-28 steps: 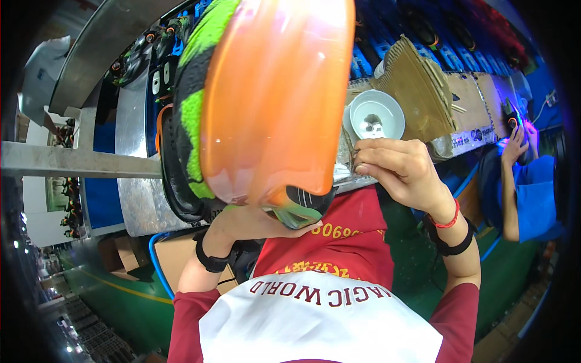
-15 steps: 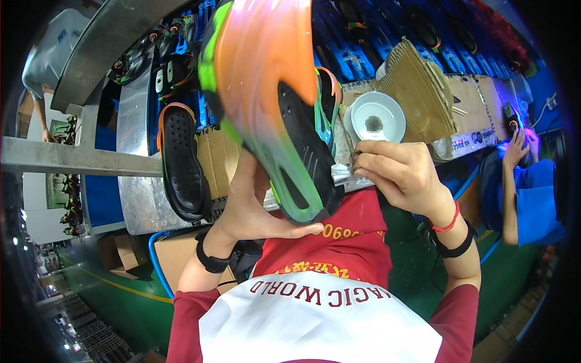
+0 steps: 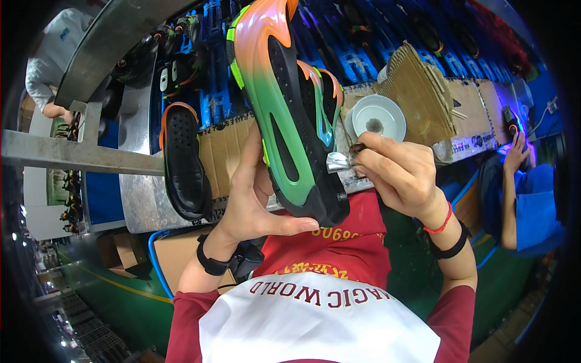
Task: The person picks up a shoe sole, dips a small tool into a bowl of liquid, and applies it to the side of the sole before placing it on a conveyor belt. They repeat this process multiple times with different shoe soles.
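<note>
Head view: the glossy shoe sole [image 3: 273, 118] shades from orange into green

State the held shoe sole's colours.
Shoe sole: orange fading to green, plus lime and black; head view.

Leftward from the bowl [image 3: 394, 114] are one sole [image 3: 336, 100], a second sole [image 3: 288, 130] in the left hand [image 3: 249, 202], and a third sole [image 3: 183, 160]; right of it, cardboard [image 3: 417, 100]; before it, the right hand [image 3: 400, 175].
</note>
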Available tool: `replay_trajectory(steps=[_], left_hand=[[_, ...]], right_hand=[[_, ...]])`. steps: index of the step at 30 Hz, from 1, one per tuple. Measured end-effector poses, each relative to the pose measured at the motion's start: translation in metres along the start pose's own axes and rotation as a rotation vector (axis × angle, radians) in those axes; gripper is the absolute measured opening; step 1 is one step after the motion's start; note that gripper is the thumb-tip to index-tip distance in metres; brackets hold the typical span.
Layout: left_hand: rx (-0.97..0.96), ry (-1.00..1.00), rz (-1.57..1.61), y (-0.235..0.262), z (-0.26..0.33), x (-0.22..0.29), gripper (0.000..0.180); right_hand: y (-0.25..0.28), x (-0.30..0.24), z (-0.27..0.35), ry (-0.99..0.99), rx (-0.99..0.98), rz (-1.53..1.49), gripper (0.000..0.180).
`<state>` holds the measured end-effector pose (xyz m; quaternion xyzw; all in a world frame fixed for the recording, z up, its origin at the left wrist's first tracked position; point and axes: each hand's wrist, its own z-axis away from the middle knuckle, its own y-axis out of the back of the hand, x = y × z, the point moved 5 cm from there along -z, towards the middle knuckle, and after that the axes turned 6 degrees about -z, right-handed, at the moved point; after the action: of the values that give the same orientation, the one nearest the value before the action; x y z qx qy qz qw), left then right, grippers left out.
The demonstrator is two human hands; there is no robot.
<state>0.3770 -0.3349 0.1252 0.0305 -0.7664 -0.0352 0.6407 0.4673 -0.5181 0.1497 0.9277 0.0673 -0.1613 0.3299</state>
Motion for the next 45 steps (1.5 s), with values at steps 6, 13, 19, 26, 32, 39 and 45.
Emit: replay_trajectory(steps=[6,13,19,26,32,39,45], left_hand=[[0.045,0.094,0.176,-0.001,0.001,-0.003,0.130],[0.060,0.135,0.177,0.000,0.003,-0.007,0.134],[-0.044,0.056,-0.096,0.005,0.010,-0.012,0.123],[0.249,-0.208,0.289,0.026,0.003,-0.031,0.045],[0.106,-0.726,-0.307,0.014,0.004,-0.019,0.060],[0.119,-0.820,-0.343,0.007,0.002,-0.006,0.045],[0.093,-0.776,-0.268,0.011,0.001,-0.009,0.032]], right_hand=[[0.001,0.002,-0.004,0.010,0.027,0.005,0.027],[0.003,0.003,-0.009,-0.006,0.058,0.023,0.024],[0.013,0.000,-0.014,-0.116,0.128,-0.061,0.017],[0.002,-0.007,-0.008,-0.441,0.038,-0.495,0.008],[-0.012,-0.011,-0.002,-0.464,0.022,-0.540,0.007],[-0.015,-0.012,-0.006,-0.378,-0.019,-0.397,0.008],[-0.017,-0.006,-0.007,-0.397,-0.028,-0.375,0.009]])
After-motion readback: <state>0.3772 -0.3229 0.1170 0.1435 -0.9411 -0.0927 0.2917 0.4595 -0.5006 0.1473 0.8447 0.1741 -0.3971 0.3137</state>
